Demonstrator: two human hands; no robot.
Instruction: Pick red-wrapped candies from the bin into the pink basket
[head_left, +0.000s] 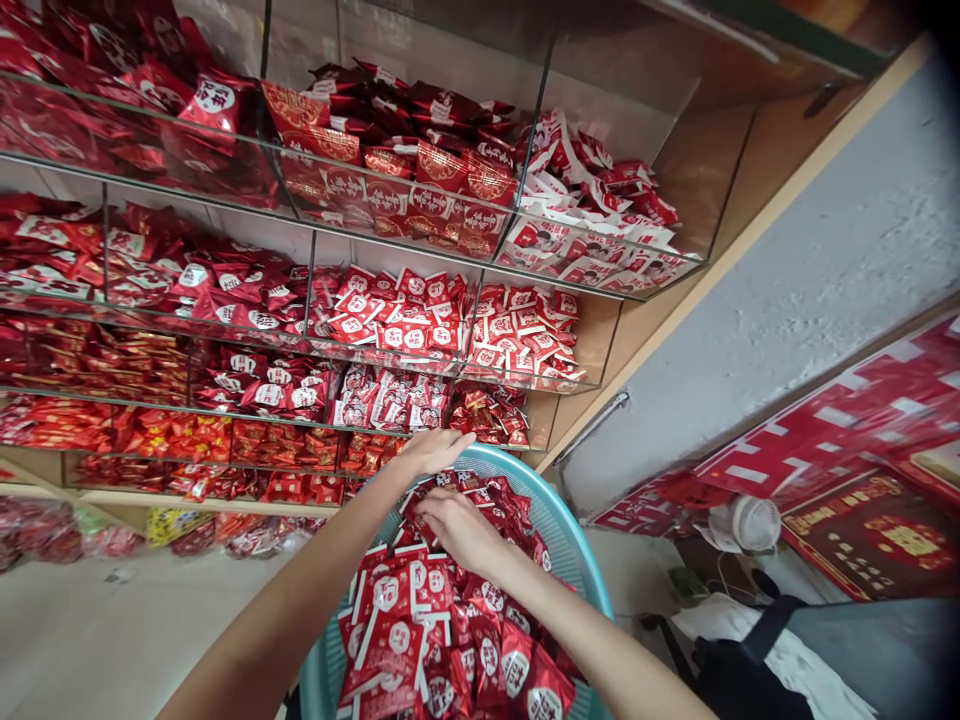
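Observation:
A round turquoise plastic basket (577,545) stands in front of me, heaped with small red-and-white candy packets (397,640). My left hand (436,452) is closed over the basket's far rim, just below the lowest shelves. Inside the basket, my right hand (459,527) reaches down to the packets near the far side. Its fingers are bent and pressed together, and whatever lies under the fingertips is hidden.
Ahead rise wooden shelves with glass-fronted bins of red packets (409,315). A grey wall (750,270) runs along the right. Red boxes (885,530) and a dark bag (750,665) are at lower right. Bagged goods (247,533) lie beneath the shelves, by the tiled floor (112,640).

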